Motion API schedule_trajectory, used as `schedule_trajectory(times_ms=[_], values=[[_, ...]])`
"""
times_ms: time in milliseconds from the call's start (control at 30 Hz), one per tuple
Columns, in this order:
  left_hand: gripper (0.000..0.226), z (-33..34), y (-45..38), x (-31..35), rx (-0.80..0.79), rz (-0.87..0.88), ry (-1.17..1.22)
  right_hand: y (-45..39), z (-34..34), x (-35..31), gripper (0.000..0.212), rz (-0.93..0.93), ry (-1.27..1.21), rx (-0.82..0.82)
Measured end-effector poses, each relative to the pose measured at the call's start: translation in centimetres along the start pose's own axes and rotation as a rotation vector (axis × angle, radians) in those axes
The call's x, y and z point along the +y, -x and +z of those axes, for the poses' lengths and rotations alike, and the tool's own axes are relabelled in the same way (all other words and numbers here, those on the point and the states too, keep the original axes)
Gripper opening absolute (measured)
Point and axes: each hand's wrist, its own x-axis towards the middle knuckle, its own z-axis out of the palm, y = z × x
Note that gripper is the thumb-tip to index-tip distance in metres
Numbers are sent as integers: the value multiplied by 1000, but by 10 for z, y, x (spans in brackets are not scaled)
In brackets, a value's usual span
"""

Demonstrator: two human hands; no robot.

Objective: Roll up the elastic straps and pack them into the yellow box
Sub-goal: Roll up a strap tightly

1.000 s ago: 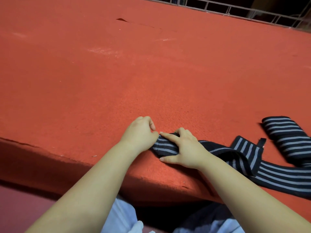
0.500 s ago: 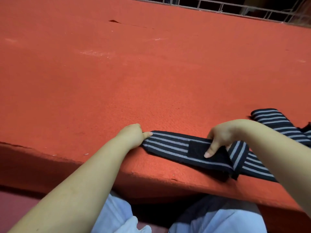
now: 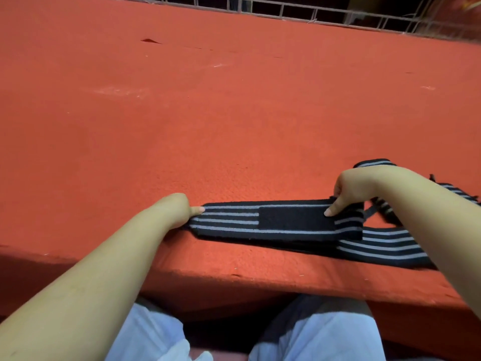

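A black elastic strap with grey stripes point(image 3: 234, 221) lies flat along the near edge of the red carpeted surface point(image 3: 234, 113). A plain black patch sits on its middle. My left hand point(image 3: 179, 209) grips the strap's left end. My right hand point(image 3: 348, 190) pinches the strap past the patch, its thumb pressed on the patch's right end. More striped strap point(image 3: 385, 248) trails to the right under my right forearm, and another piece point(image 3: 374, 164) peeks out behind my right hand. No yellow box is in view.
The red surface drops off at a front edge point(image 3: 260, 280) just above my knees point(image 3: 312, 332). A metal railing point(image 3: 338, 14) runs along the far side. A small tear point(image 3: 149, 40) marks the carpet at the far left.
My right hand slid right along the strap, away from my left hand. The strap went from bunched under both hands to stretched out flat, with the black patch uncovered.
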Motion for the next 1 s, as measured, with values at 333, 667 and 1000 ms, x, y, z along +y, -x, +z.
schedule_trajectory(times_ms=[333,667,1000], values=[[44,39,51,128,120,540,2,-15,38,-1,45,-135,12,193],[38,46,35,131,52,484,15,3,21,65,40,-57,-32,69],[40,39,33,148,-5,386,-174,2,59,98,38,133,144,176]])
